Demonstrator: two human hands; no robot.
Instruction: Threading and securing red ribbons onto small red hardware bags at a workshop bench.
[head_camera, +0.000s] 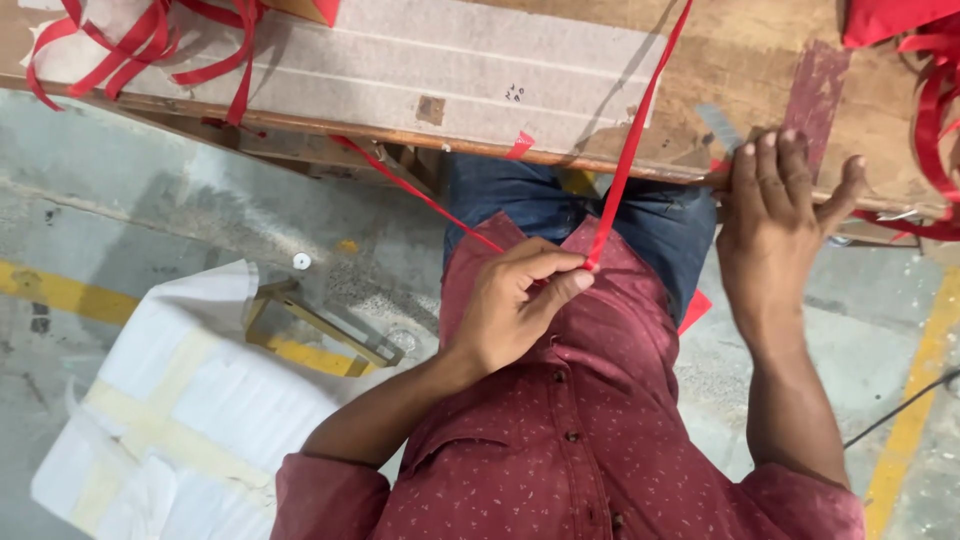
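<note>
Can't really see what our right hand (775, 215) is pressing on: it lies flat, fingers spread, on the near edge of the wooden workbench (760, 60) at the right of the frame, and whatever is under the palm is hidden. Our left hand (520, 300) sits mid-frame against the maroon shirt (590, 440), thumb and forefinger pinched on a red ribbon (630, 150). That ribbon runs up across the bench and gets cut off at the top edge. More red ribbon loops (130, 40) pile at upper left and another bunch at upper right, both cropped. A grey padded board (400, 70) covers the bench top. At lower left sits a taped white bundle (160, 420) on the concrete floor (150, 200).
</note>
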